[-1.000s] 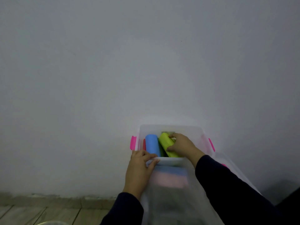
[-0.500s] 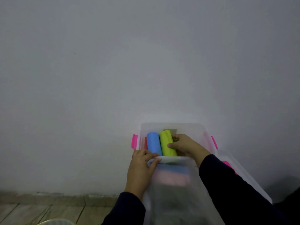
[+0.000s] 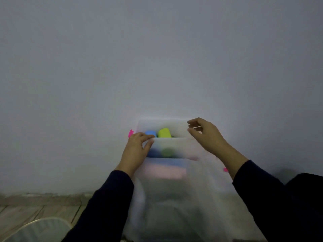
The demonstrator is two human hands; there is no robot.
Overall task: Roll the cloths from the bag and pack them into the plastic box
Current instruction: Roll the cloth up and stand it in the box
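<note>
The left hand (image 3: pixel 137 151) sits a little left of the frame's centre, fingers curled over the near edge of the clear plastic box (image 3: pixel 164 124), thumb against the frosted wall below, so it grips that rim. The right hand (image 3: pixel 206 135), just right of centre, is raised at the box's right side; its fingers are loosely bent with thumb and forefinger close together, and whether they pinch the rim there I cannot tell, since the edge is pale and blurred. Both arms come up from the bottom of the frame in dark sleeves (image 3: pixel 104 206).

Behind everything a plain grey-white wall (image 3: pixel 157 58) fills the upper two thirds of the frame. At lower left a strip of wood-plank floor (image 3: pixel 35 205) meets the wall, and a pale rounded rim of some object (image 3: pixel 43 222) shows in the bottom-left corner, too cropped to identify.

The box stands against the wall, with a pink latch (image 3: pixel 130 133) on its left end. Inside, a blue rolled cloth (image 3: pixel 150 133) and a yellow-green rolled cloth (image 3: pixel 164 132) lie side by side, touching, toward the left half of the opening; their lower parts show dimly through the front wall. Below the box lies more translucent plastic (image 3: pixel 174 198), through which faint blue and pink shapes (image 3: pixel 164 172) appear, too hazy to name. A small pink spot (image 3: pixel 225 169) shows beside the right wrist.
</note>
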